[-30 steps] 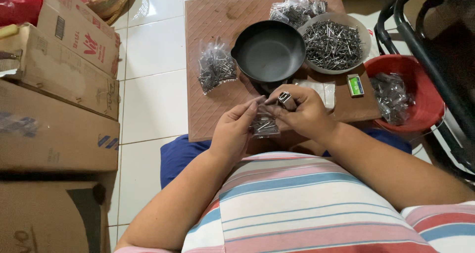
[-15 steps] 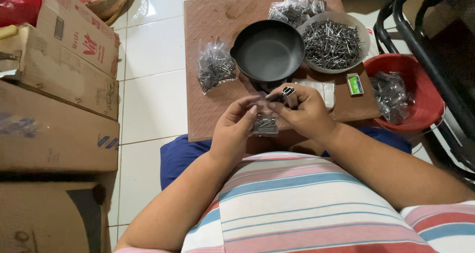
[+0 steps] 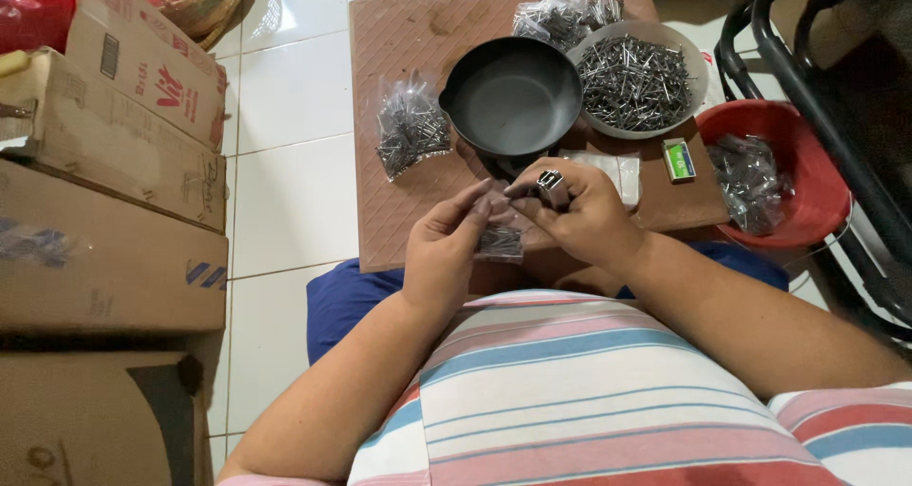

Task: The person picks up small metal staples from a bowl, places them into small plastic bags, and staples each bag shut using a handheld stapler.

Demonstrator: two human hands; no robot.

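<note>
My left hand (image 3: 446, 248) and my right hand (image 3: 575, 215) meet over the near edge of a brown board (image 3: 399, 30). Together they pinch the top of a small clear plastic bag of nails (image 3: 499, 242), which hangs between them. A ring shows on a finger of my right hand. Just beyond my hands sits an empty black pan (image 3: 513, 95). To its right, a grey bowl (image 3: 636, 79) is heaped with loose nails.
A filled bag of nails (image 3: 410, 127) lies on the board's left, another (image 3: 560, 13) at the far edge. A red basin (image 3: 788, 177) at the right holds more bags. A small green box (image 3: 678, 159) and cardboard boxes (image 3: 104, 210) at the left.
My hands have barely shifted; the fingers of both keep working at the top of the small bag.
</note>
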